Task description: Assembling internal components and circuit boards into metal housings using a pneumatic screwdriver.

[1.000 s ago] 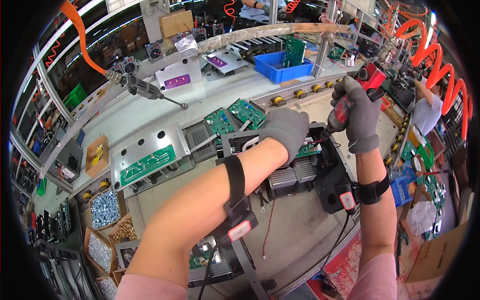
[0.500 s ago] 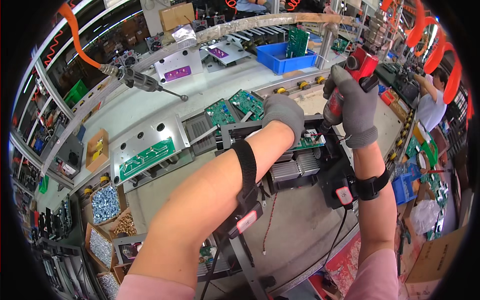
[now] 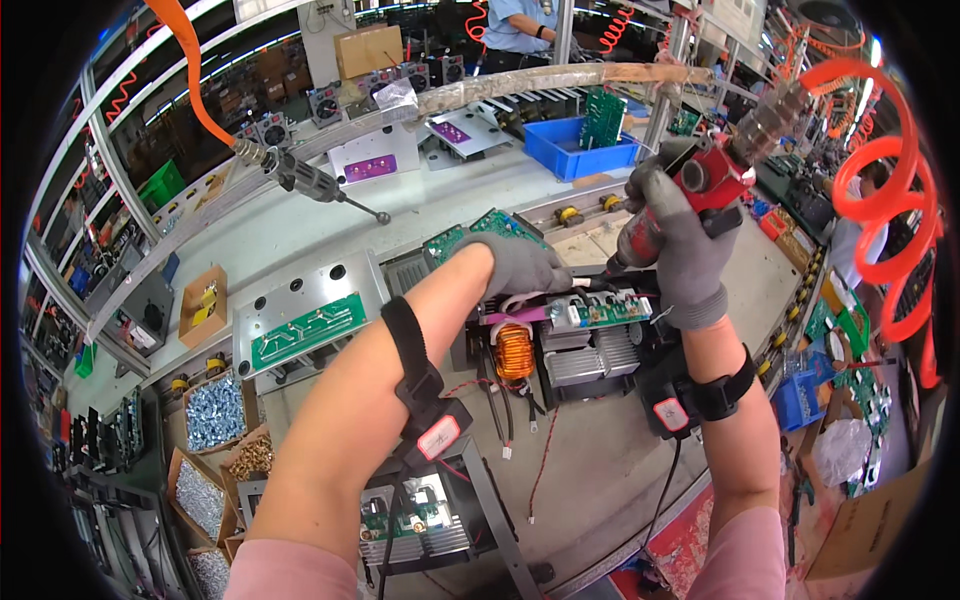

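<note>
My right hand (image 3: 685,240), in a grey glove, is wrapped around a red air screwdriver (image 3: 712,178) with its nose tilted down to the left. The tool's tip is beside the far right edge of an open electronic unit (image 3: 590,350). My left hand (image 3: 515,268), also gloved, is closed over the unit's far left side, its fingertips on a dark cable (image 3: 582,284) with a pale sleeve. Below the cable lies a green circuit board (image 3: 610,310) above silver heat sinks. A copper-wound coil (image 3: 514,352) sits left of the heat sinks, with loose wires hanging nearby.
A second air tool (image 3: 310,180) hangs at the upper left. A silver panel with a green board (image 3: 310,330) lies to the left, near boxes of screws (image 3: 214,412). A blue bin (image 3: 580,150) stands behind; a coiled red hose (image 3: 900,210) hangs right. Another person (image 3: 520,25) is at the back.
My left hand has moved left and nearer, uncovering the coil and the cable. My right hand has shifted slightly left and nearer with the screwdriver. The view has turned slightly.
</note>
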Demonstrator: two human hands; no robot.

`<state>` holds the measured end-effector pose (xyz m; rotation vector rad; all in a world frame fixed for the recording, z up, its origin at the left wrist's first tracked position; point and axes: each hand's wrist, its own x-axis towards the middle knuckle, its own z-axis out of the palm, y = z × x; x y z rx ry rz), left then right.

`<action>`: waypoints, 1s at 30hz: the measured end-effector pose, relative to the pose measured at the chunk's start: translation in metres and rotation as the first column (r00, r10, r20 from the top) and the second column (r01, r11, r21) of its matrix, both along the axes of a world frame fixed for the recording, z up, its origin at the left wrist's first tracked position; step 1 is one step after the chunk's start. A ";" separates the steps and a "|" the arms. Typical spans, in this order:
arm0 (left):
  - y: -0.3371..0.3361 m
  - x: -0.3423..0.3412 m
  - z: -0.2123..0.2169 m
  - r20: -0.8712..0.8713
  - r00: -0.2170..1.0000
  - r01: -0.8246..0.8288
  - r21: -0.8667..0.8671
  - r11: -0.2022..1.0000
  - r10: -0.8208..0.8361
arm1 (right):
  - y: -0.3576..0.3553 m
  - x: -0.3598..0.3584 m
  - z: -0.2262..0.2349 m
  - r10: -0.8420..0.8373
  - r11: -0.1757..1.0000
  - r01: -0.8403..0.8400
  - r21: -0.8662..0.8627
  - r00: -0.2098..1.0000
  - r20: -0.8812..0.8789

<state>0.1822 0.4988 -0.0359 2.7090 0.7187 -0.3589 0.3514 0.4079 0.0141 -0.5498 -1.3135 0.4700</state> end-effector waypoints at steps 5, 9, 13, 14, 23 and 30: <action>-0.025 0.008 0.011 0.020 0.911 -0.404 -0.160 0.900 0.413 | 0.012 -0.004 -0.013 -0.037 0.999 0.038 0.021 0.999 -0.016; -0.039 0.010 -0.005 0.173 0.873 -0.480 0.133 0.867 0.456 | 0.000 0.001 -0.003 -0.116 0.990 0.115 0.077 0.993 0.013; -0.049 0.020 -0.009 0.169 0.851 -0.525 0.289 0.800 0.497 | -0.029 0.004 0.013 -0.145 0.982 0.149 0.120 0.989 -0.041; -0.047 0.022 -0.011 0.158 0.862 -0.506 0.327 0.798 0.482 | -0.039 0.009 0.017 -0.121 0.977 0.126 0.169 0.992 -0.039; -0.042 0.001 -0.015 0.231 0.837 -0.537 0.176 0.825 0.496 | -0.230 0.119 -0.019 -0.437 0.878 0.457 -0.143 0.887 0.150; -0.075 -0.021 0.024 0.253 0.836 -0.533 0.161 0.831 0.487 | -0.346 0.198 -0.138 -0.334 0.229 0.957 -0.177 0.248 0.909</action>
